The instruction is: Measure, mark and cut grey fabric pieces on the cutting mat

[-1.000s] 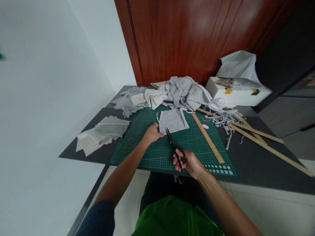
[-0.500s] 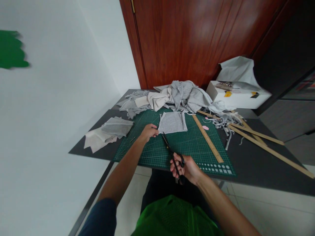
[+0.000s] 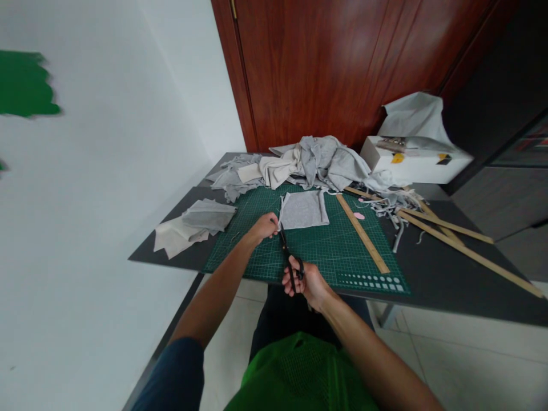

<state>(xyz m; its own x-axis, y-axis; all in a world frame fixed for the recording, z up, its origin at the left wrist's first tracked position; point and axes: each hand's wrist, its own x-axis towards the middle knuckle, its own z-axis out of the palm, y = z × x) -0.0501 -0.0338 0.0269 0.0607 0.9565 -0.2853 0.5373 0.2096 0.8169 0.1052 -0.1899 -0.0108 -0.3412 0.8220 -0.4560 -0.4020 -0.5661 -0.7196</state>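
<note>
A grey square of fabric [image 3: 305, 209] lies on the green cutting mat [image 3: 319, 246]. My left hand [image 3: 266, 226] is closed at its left edge, pinching the near left corner or a thin strip there; the fingers hide which. In my right hand [image 3: 305, 279] are black scissors [image 3: 286, 251], with fingers through the handles. The blades point away from me and their tips meet the fabric's near left corner, close to my left fingers. How far the blades are apart is too small to tell.
A wooden ruler [image 3: 362, 233] lies on the mat's right side. Further right are wooden strips [image 3: 466, 260] and tangled fabric scraps [image 3: 398, 204]. Folded cloth pieces [image 3: 194, 222] lie left, piled fabric [image 3: 319, 162] at the back, and a white box [image 3: 422, 168] at back right.
My right hand has moved left and forward, bringing the scissor tips to the fabric's corner. My left hand keeps its pinch at the fabric's edge. The camera view has shifted slightly.
</note>
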